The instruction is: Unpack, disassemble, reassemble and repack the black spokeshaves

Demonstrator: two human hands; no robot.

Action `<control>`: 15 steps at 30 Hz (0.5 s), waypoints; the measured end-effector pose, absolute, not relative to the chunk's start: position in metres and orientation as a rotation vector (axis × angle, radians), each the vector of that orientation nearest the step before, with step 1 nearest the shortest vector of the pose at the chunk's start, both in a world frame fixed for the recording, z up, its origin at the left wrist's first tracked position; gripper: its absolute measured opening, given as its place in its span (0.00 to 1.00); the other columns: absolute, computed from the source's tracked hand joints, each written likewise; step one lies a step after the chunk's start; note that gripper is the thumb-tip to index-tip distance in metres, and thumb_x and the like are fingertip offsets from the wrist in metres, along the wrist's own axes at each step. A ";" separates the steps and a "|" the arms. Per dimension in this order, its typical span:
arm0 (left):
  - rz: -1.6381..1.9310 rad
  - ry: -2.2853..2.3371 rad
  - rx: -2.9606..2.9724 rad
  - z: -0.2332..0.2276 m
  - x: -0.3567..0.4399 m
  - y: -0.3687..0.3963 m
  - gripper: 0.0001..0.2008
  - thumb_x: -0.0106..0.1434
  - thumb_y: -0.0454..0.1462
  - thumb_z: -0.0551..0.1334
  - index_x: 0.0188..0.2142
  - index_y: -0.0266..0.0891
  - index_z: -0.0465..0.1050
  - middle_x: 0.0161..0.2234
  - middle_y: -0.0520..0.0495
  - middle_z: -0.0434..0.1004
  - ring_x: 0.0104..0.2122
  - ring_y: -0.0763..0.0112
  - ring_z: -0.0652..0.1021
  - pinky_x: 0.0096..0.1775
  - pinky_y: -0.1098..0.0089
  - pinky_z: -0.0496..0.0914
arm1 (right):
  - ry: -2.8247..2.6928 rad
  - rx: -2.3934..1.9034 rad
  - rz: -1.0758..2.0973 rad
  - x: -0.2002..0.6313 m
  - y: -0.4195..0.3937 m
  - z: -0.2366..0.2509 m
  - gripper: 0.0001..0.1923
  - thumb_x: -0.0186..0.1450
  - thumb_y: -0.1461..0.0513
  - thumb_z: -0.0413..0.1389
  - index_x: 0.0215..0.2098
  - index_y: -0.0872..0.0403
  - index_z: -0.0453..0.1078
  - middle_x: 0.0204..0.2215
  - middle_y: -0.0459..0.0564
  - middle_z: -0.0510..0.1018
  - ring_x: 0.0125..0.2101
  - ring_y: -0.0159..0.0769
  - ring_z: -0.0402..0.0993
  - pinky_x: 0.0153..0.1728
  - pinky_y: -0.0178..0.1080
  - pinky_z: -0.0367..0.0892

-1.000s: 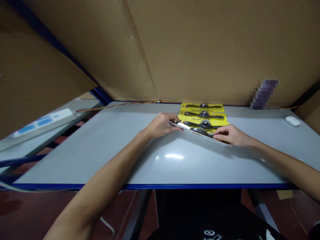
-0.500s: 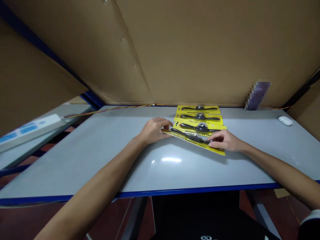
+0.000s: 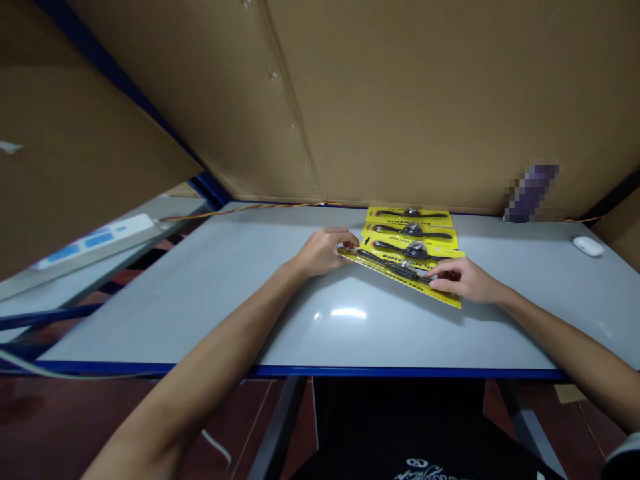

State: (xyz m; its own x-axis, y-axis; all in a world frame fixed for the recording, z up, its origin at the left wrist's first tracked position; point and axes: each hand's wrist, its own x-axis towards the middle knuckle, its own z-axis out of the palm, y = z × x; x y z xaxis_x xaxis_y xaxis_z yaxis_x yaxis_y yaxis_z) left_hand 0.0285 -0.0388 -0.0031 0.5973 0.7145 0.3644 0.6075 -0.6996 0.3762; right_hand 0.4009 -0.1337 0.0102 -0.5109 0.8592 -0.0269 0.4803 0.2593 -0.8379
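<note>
1. A yellow blister card point(image 3: 400, 277) carrying a long black tool is held at both ends, lying askew on the grey desk point(image 3: 225, 293) with its left end far and its right end near.
2. The left end of the card is pinched by the left hand point(image 3: 323, 252); the grip is closed on the card's edge, fingers curled over it.
3. The right end is held by the right hand point(image 3: 463, 280), whose fingers are closed on the card near the tool's handle.
4. Three more yellow cards point(image 3: 411, 230) of the same kind are laid flat in a row just beyond the held one, each a little farther toward the wall; the nearest of them is touched or overlapped by the held card.
5. A brown cardboard wall point(image 3: 425, 100) is seen at the far edge of the desk, with a twisted red and yellow wire point(image 3: 250, 209) run along its foot.
6. A small white object point(image 3: 588, 246) is seen at the far right of the desk, well apart from the hands.
7. A white power strip point(image 3: 95, 241) is seen off to the left, beyond the desk.
</note>
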 end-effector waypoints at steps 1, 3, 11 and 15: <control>0.741 1.095 2.610 -0.004 0.028 -0.038 0.08 0.60 0.41 0.69 0.38 0.41 0.82 0.38 0.46 0.88 0.36 0.64 0.85 0.43 0.67 0.76 | -2.112 -1.216 1.133 0.401 -0.133 0.011 0.25 0.67 0.44 0.65 0.48 0.54 0.87 0.32 0.51 0.83 0.28 0.35 0.66 0.30 0.40 0.61; 0.754 1.095 2.598 -0.006 0.027 -0.037 0.07 0.60 0.40 0.69 0.37 0.41 0.82 0.36 0.47 0.87 0.34 0.66 0.84 0.43 0.67 0.76 | -2.138 -1.217 1.101 0.403 -0.133 0.013 0.24 0.69 0.44 0.64 0.49 0.53 0.87 0.37 0.54 0.85 0.31 0.37 0.70 0.33 0.42 0.64; 0.834 1.156 2.544 -0.006 0.031 -0.038 0.21 0.65 0.55 0.70 0.30 0.40 0.79 0.32 0.45 0.86 0.33 0.65 0.82 0.39 0.68 0.72 | -2.217 -1.234 1.041 0.409 -0.130 0.019 0.24 0.72 0.43 0.60 0.43 0.53 0.85 0.37 0.53 0.85 0.35 0.40 0.73 0.36 0.42 0.64; 0.838 1.158 2.460 -0.003 0.034 -0.039 0.25 0.63 0.60 0.72 0.31 0.41 0.79 0.33 0.46 0.87 0.33 0.65 0.82 0.40 0.68 0.72 | -2.244 -1.233 1.040 0.412 -0.132 0.024 0.24 0.73 0.42 0.58 0.43 0.53 0.84 0.37 0.52 0.84 0.34 0.39 0.71 0.35 0.41 0.63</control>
State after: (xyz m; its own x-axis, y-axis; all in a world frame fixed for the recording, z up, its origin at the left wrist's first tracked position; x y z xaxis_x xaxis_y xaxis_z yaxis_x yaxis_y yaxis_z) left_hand 0.0344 -0.0393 -0.0026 0.5063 0.7743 0.3796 0.6023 -0.6325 0.4870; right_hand 0.4115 -0.1321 0.0238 -0.5453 0.8379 -0.0245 0.5600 0.3424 -0.7544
